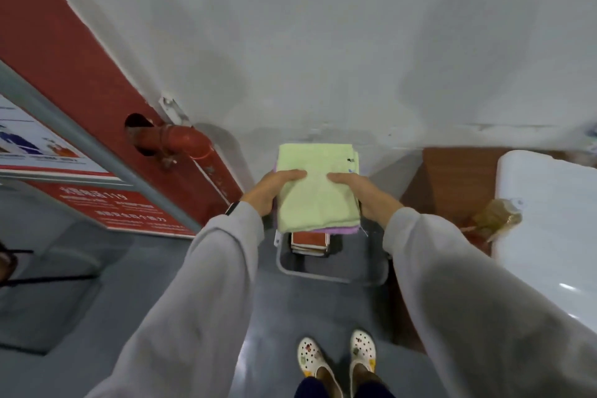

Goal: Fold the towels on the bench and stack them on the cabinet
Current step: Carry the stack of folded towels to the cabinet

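grey wall [323, 42] ahead and grey floor [274, 317] below; we hold the folded towel stack [316, 194], green over purple, between left hand [274, 192] and right hand [361, 195], each clamped on a side edge, thumbs on top; we judge it light, soft and floppy, best supported underneath.

Towels [318, 194] sit between left hand [273, 192] and right hand [361, 195].

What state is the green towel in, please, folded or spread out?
Folded: the green towel is a compact rectangle with layered edges, atop a purple towel.
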